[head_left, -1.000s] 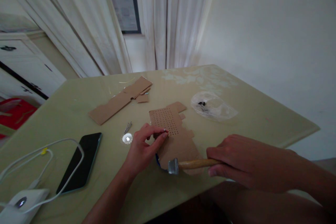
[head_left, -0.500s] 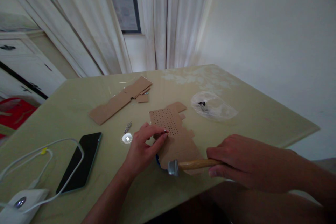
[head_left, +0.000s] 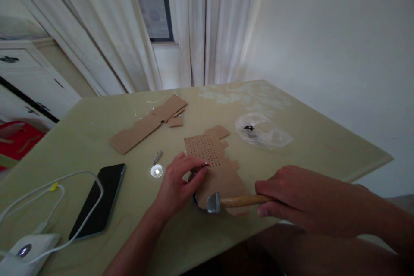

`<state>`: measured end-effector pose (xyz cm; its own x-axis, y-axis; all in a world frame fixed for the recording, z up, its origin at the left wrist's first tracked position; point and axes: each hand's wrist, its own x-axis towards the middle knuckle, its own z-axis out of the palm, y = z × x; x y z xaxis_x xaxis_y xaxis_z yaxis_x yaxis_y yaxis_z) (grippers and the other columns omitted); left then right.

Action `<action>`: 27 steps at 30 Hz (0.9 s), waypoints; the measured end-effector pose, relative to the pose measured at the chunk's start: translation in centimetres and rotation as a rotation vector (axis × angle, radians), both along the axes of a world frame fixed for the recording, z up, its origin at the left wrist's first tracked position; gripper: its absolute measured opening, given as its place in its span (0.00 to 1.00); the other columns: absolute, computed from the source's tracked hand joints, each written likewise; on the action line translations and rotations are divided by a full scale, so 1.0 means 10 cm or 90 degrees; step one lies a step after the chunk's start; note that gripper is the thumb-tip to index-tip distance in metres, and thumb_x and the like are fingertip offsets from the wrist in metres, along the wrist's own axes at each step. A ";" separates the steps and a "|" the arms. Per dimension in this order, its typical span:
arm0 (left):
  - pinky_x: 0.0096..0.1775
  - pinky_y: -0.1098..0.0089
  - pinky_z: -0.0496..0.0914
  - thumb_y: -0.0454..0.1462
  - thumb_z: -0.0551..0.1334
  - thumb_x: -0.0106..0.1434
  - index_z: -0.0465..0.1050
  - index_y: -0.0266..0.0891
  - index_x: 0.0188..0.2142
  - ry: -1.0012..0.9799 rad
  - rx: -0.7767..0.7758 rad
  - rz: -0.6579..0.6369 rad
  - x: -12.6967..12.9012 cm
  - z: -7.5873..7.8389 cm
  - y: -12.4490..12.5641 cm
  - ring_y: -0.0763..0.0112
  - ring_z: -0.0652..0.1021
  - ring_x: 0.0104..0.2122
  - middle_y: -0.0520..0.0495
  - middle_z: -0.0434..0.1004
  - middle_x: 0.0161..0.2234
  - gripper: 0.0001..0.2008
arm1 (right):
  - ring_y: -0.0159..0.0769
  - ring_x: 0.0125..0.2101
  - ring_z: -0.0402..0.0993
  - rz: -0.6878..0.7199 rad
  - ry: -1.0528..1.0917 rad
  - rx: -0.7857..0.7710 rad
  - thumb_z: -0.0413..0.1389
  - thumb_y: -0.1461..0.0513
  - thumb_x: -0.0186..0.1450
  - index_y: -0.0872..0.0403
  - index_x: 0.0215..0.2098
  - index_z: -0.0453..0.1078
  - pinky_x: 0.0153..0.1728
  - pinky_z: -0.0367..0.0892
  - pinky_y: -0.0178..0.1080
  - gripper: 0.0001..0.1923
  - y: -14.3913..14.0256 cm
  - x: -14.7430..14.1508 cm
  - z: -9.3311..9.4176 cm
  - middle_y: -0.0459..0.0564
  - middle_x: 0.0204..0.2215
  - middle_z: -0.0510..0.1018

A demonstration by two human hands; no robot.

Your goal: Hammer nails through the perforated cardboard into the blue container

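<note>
Cardboard with a grid of small punched holes (head_left: 207, 153) lies flat near the middle of the frame, on the pale green table (head_left: 307, 138), and our work centres on it. We pinch a small nail (head_left: 205, 164) between thumb and forefinger of our left hand (head_left: 176, 183), its pale head showing just at the lower edge of the hole grid; the fingers are drawn narrow around it, and the nail looks upright, though it is too small to be sure. Our right hand (head_left: 300, 200) is wrapped around the wooden handle of a hammer (head_left: 237, 202), whose metal head rests low over the near end of the card, just right of our left hand and apart from the nail.

Judging by the card, many rows of holes are already made in its upper part, while the plain brown stretch toward the lower centre of the frame is unpunched. We take it that one more hole is being set up at the edge of the grid, and the blow is not yet struck. How many holes are wanted we cannot tell.

Left of our left hand sit a few spare nails (head_left: 157, 156) and a small round shiny piece (head_left: 156, 171). A second strip of cardboard (head_left: 147, 123) lies above them. A clear plastic bag (head_left: 263, 131) sits right of centre, and a dark phone (head_left: 98, 200) with a white cable (head_left: 51, 183) fills the lower left.
</note>
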<state>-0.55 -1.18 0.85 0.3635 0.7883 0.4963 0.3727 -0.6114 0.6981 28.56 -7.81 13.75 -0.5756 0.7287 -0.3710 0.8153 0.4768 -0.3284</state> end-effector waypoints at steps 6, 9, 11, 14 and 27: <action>0.59 0.54 0.70 0.38 0.67 0.72 0.84 0.48 0.42 0.007 0.004 0.008 -0.01 -0.03 -0.01 0.64 0.83 0.35 0.51 0.89 0.37 0.05 | 0.42 0.28 0.75 -0.123 0.081 0.129 0.41 0.40 0.81 0.50 0.34 0.70 0.31 0.60 0.41 0.31 0.06 -0.05 0.05 0.49 0.26 0.76; 0.56 0.56 0.71 0.38 0.66 0.73 0.83 0.48 0.43 0.011 0.011 0.007 0.00 -0.04 -0.01 0.63 0.84 0.37 0.51 0.89 0.39 0.05 | 0.41 0.28 0.74 -0.172 0.092 0.195 0.39 0.40 0.81 0.49 0.32 0.67 0.32 0.60 0.41 0.31 0.09 -0.10 0.08 0.48 0.25 0.75; 0.54 0.56 0.71 0.39 0.66 0.74 0.83 0.47 0.43 0.006 0.013 0.006 0.00 -0.05 -0.01 0.62 0.84 0.38 0.50 0.89 0.40 0.05 | 0.41 0.28 0.73 -0.185 0.097 0.218 0.39 0.41 0.81 0.49 0.32 0.67 0.32 0.60 0.42 0.31 0.10 -0.13 0.09 0.48 0.25 0.75; 0.56 0.55 0.70 0.39 0.66 0.73 0.83 0.47 0.43 0.002 0.008 0.004 0.01 -0.05 -0.01 0.62 0.84 0.39 0.50 0.89 0.40 0.05 | 0.41 0.28 0.73 -0.189 0.087 0.231 0.39 0.42 0.82 0.49 0.33 0.68 0.32 0.60 0.42 0.30 0.08 -0.15 0.08 0.48 0.24 0.75; 0.55 0.57 0.69 0.38 0.68 0.72 0.82 0.47 0.42 -0.004 0.011 0.006 0.01 -0.05 -0.01 0.64 0.84 0.37 0.52 0.89 0.39 0.03 | 0.42 0.28 0.74 -0.201 0.091 0.236 0.40 0.42 0.82 0.49 0.33 0.68 0.32 0.59 0.43 0.29 0.05 -0.15 0.10 0.47 0.24 0.74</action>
